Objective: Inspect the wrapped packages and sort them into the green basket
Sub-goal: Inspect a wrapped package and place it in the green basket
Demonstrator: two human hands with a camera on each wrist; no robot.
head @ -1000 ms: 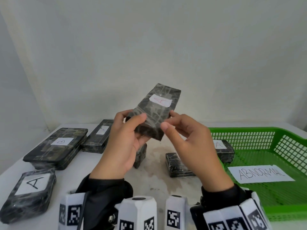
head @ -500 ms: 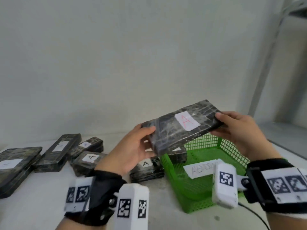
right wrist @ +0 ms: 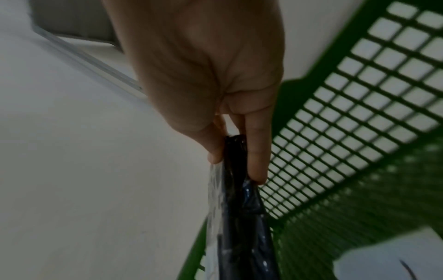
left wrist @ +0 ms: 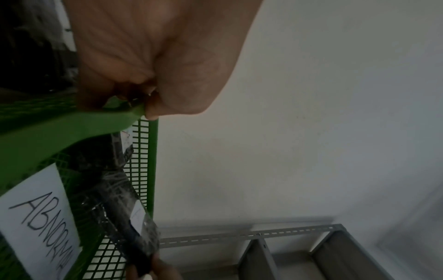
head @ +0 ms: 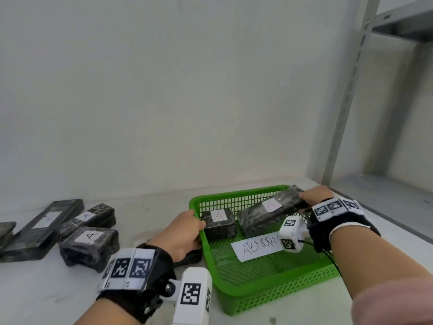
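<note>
A long black wrapped package [head: 269, 211] with a red "A" label lies tilted inside the green basket [head: 269, 292], its far end raised near the back right corner. My right hand [head: 304, 200] pinches that far end; the right wrist view shows thumb and fingers [right wrist: 257, 161] clamped on the black wrap [right wrist: 236, 189]. My left hand [head: 196, 222] grips the basket's left rim, fingers curled over the green edge [left wrist: 120, 117]. A shorter wrapped package [head: 219, 228], also marked with a red "A", lies in the basket's back left corner.
A paper sheet reading "ABNORMAL" [head: 255, 248] lies on the basket floor. Several more wrapped packages [head: 90, 245] lie on the white table to the left, and one dark package [head: 191, 256] lies under my left hand. Grey metal shelving [head: 351, 90] stands at the right.
The package came down from above the basket into it. My left hand let go of it and took hold of the basket's rim. The head view swung right.
</note>
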